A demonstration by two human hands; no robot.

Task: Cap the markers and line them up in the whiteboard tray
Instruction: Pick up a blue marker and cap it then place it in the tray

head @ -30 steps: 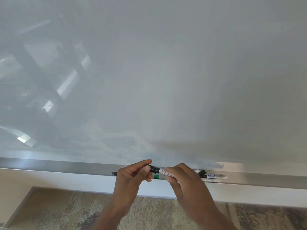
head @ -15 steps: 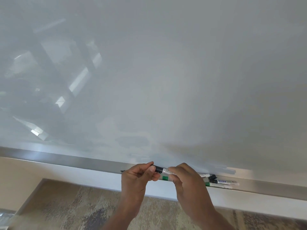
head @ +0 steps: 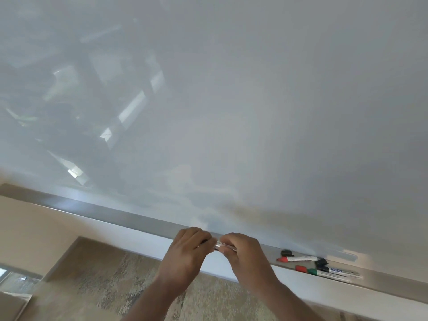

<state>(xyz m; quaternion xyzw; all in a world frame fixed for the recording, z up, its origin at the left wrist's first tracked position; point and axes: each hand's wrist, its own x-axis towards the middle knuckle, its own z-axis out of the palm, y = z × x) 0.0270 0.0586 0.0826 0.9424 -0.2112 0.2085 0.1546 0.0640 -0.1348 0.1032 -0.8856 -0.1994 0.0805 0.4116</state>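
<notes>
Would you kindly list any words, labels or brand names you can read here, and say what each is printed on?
No text can be read with confidence.
Blue-capped marker: a blue logo on its barrel, too blurred to read.
Red-capped marker: fine print, too small.
Marker held between the left hand and right hand: label mostly covered.

Tray (head: 97,210) left of the hands is bare; to their right, markers (head: 298,259) and loose caps (head: 286,253) clutter it.

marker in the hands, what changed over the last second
The left hand and right hand have closed together on the marker, so its black end, exposed before, is now nearly hidden between them. Both keep their grip. The other markers still lie in the tray.
</notes>
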